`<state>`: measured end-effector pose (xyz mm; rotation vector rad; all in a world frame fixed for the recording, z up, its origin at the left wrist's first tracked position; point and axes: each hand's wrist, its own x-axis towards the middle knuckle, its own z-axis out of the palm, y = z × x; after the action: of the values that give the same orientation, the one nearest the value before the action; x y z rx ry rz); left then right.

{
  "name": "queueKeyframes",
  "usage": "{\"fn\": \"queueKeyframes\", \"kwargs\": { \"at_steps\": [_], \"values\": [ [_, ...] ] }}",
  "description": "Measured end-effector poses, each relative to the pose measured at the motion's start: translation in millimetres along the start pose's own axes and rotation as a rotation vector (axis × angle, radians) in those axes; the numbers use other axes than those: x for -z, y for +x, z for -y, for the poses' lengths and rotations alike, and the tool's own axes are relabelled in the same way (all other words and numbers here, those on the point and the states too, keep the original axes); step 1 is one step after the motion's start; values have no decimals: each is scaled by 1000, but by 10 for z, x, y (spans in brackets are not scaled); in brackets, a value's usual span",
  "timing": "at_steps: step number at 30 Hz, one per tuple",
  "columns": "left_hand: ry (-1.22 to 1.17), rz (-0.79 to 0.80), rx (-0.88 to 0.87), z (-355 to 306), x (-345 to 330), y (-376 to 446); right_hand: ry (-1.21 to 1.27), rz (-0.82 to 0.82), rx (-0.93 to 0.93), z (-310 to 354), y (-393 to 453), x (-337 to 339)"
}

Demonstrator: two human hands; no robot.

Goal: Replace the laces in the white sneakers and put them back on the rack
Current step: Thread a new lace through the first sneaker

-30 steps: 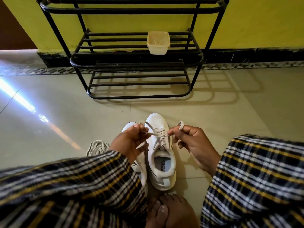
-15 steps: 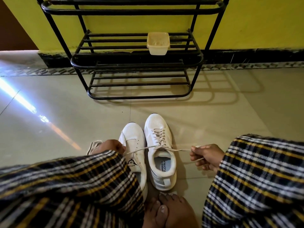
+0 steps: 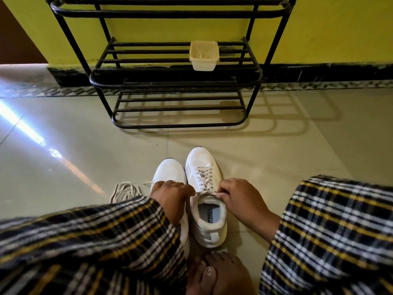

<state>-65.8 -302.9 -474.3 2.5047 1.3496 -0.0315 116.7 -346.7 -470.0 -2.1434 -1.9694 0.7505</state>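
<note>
Both hands pinch the lace ends at the top eyelets of the laced white mesh sneaker (image 3: 205,194): left hand (image 3: 170,193) on one end, right hand (image 3: 239,195) on the other. Head view: flat cream lace (image 3: 204,177) is judged soft, limp and light; hold it near the eyelets. Shoe is judged light; lift by the heel collar. Second white sneaker (image 3: 169,170) touches it on the left. Loose cream lace bundle (image 3: 125,190) lies beside. Black metal rack (image 3: 176,81) stands ahead, holding a cream plastic tub (image 3: 204,55); bare feet (image 3: 217,273) sit behind the heels.

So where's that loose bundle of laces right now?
The loose laces lie in the head view on the floor, left of the unlaced sneaker, just beyond the left sleeve.
</note>
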Motion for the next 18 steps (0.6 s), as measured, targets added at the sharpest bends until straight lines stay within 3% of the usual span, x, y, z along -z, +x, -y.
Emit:
{"fn": "queueKeyframes", "kwargs": {
  "at_steps": [3, 9, 12, 15, 18],
  "values": [
    [45, -28, 19, 5, 76, -20, -66, -86, 46, -42, -17, 17],
    [109, 22, 18, 49, 71, -32, -337, 95, 60, -264, 5, -25],
    [105, 22, 16, 51, 70, -37, -309, 122, 61, -268, 46, -16],
    [114, 7, 28, 43, 89, -53, -111, 237, 97, -245, 102, 45],
    [147, 22, 25, 27, 96, -53, -272, 198, 83, -229, 52, 46]
  ]
}}
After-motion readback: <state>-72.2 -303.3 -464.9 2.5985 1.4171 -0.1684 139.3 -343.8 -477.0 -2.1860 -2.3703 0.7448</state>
